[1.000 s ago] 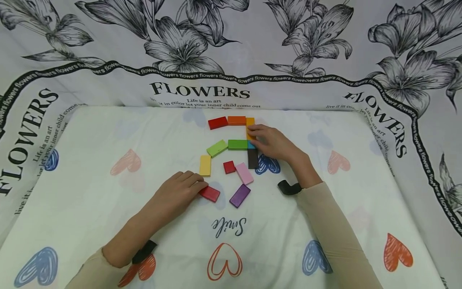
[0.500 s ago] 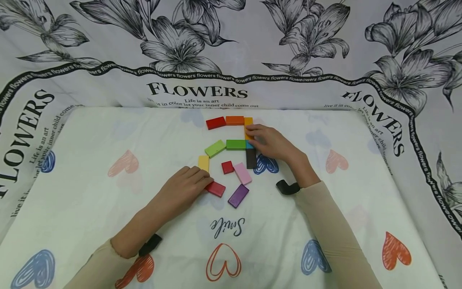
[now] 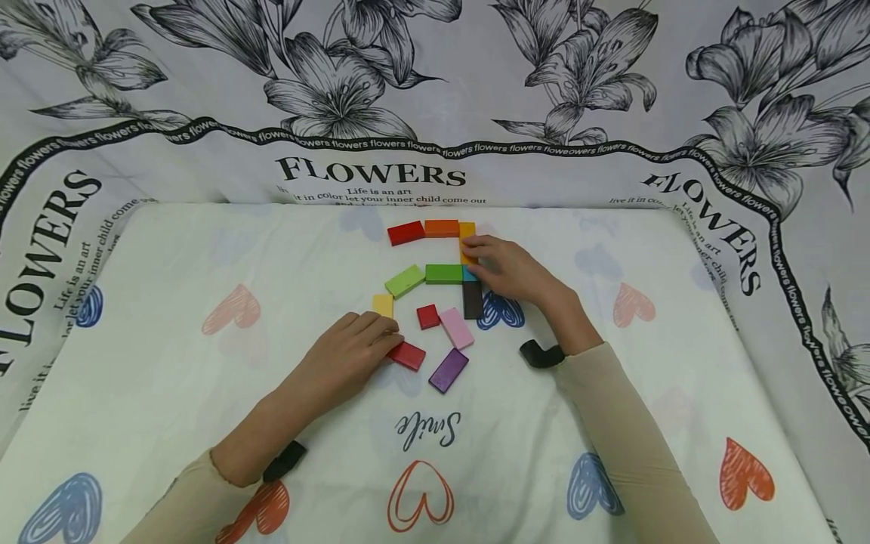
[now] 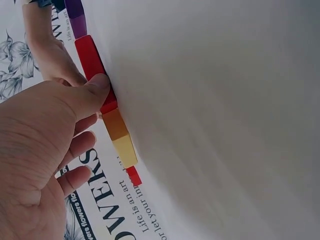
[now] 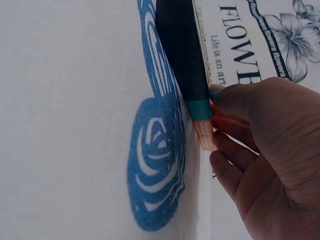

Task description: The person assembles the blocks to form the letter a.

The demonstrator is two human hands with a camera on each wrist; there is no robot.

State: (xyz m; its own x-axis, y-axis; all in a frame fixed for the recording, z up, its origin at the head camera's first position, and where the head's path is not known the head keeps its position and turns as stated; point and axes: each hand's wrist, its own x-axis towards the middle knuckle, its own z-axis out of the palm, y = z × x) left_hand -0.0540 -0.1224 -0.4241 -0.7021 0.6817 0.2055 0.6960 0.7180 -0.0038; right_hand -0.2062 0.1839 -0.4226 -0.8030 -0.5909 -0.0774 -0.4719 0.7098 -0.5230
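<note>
My left hand pinches a red block lying at the near left of a curved layout; the left wrist view shows my thumb on its side. Its fingers partly cover the yellow block just beyond. My right hand is at the layout's right side, fingers loosely bent. Its index finger touches the orange-yellow block, and the thumb is at a small blue block, mostly hidden by the hand. A black block adjoins the blue one. In the right wrist view, the thumb tip sits beside the black block's end.
Light green and green blocks continue the curve. Farther off lie a red and an orange block. A small red block, a pink block and a purple block lie nearer. The tabletop cloth has printed hearts.
My left hand has slid the red block to the right and slightly away, and now covers more of the yellow block. My right hand stays in place.
</note>
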